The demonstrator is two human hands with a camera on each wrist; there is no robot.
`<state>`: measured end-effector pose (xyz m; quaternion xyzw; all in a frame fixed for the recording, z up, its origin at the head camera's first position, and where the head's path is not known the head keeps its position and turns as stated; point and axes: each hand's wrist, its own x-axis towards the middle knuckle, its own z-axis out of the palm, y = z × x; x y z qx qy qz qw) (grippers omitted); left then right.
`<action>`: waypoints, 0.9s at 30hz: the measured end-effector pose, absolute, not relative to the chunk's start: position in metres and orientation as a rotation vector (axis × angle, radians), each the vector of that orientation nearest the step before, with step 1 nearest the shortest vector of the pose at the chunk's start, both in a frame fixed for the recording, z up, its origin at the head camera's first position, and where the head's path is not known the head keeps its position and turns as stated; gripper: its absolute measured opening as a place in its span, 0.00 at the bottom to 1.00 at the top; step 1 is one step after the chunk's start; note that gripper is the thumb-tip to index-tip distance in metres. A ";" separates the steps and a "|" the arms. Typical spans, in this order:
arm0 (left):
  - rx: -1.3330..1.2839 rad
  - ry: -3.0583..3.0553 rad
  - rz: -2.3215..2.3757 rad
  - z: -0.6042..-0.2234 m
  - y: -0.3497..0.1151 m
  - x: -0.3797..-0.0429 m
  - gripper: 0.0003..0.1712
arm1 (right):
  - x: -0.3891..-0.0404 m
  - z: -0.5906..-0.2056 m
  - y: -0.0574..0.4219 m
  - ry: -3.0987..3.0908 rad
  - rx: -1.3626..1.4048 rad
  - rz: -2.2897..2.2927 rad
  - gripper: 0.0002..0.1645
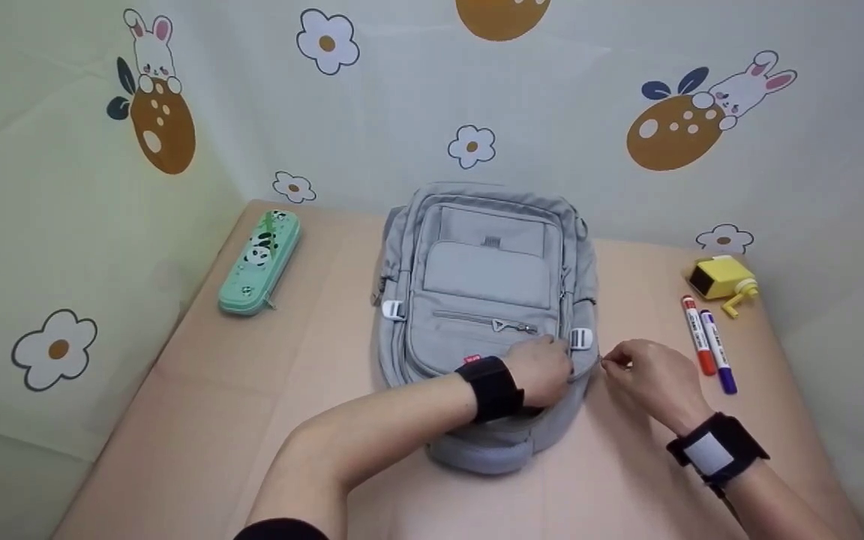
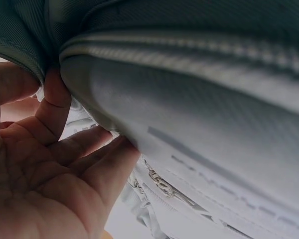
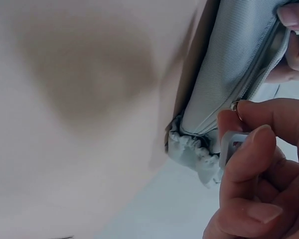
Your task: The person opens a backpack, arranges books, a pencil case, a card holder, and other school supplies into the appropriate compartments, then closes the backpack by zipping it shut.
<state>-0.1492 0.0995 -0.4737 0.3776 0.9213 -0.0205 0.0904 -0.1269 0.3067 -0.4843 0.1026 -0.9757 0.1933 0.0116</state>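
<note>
A grey backpack lies front side up on the table. My left hand reaches across its lower front and grips the fabric edge beside an opened zipper. In the right wrist view, fingertips of that hand hold the edge at the far end of the zipper. At the bag's right side, my right hand pinches a small metal zipper pull between thumb and forefinger. A white buckle sits just above, between both hands. The bag's inside is mostly hidden.
A mint panda pencil case lies at the table's left. To the right are a red marker, a blue marker and a yellow crank pencil sharpener. Patterned curtain hangs behind and along the sides.
</note>
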 end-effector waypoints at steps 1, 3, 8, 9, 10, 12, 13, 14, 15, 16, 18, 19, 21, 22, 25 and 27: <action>1.125 2.740 -0.066 -0.474 0.100 -0.149 0.17 | -0.126 -0.483 0.306 -3.045 0.323 0.605 0.07; 1.135 2.736 -0.080 -0.474 0.100 -0.149 0.17 | -0.123 -0.482 0.304 -3.042 0.336 0.603 0.07; 1.138 2.711 -0.093 -0.475 0.100 -0.150 0.19 | -0.119 -0.480 0.300 -3.012 0.387 0.581 0.05; 1.136 2.706 -0.090 -0.475 0.100 -0.150 0.19 | -0.118 -0.480 0.300 -3.009 0.393 0.581 0.05; 1.131 2.702 -0.081 -0.475 0.100 -0.150 0.19 | -0.118 -0.480 0.300 -3.006 0.393 0.583 0.05; 1.123 2.695 -0.061 -0.474 0.099 -0.150 0.19 | -0.117 -0.481 0.300 -3.005 0.390 0.591 0.06; 1.123 2.693 -0.052 -0.473 0.099 -0.149 0.19 | -0.118 -0.481 0.300 -3.009 0.386 0.595 0.06; 1.122 2.690 -0.042 -0.473 0.098 -0.149 0.19 | -0.118 -0.482 0.300 -3.014 0.382 0.598 0.07; 1.123 2.686 -0.039 -0.472 0.097 -0.148 0.20 | -0.118 -0.482 0.300 -3.020 0.376 0.599 0.07; 1.129 2.684 -0.043 -0.471 0.095 -0.147 0.20 | -0.118 -0.483 0.301 -3.026 0.371 0.601 0.07; 1.140 2.683 -0.043 -0.470 0.093 -0.145 0.23 | -0.118 -0.484 0.302 -3.039 0.359 0.608 0.08; 1.147 2.680 -0.046 -0.470 0.092 -0.143 0.24 | -0.118 -0.485 0.303 -3.043 0.351 0.612 0.08; 1.166 2.673 -0.056 -0.468 0.088 -0.141 0.24 | -0.118 -0.485 0.304 -3.048 0.340 0.617 0.08; 1.169 2.667 -0.053 -0.468 0.086 -0.139 0.25 | -0.118 -0.486 0.305 -3.049 0.337 0.620 0.08; 1.178 2.630 -0.032 -0.465 0.080 -0.135 0.26 | -0.118 -0.487 0.307 -3.049 0.333 0.621 0.08; 1.182 2.603 -0.012 -0.463 0.075 -0.132 0.26 | -0.118 -0.488 0.308 -3.048 0.332 0.620 0.08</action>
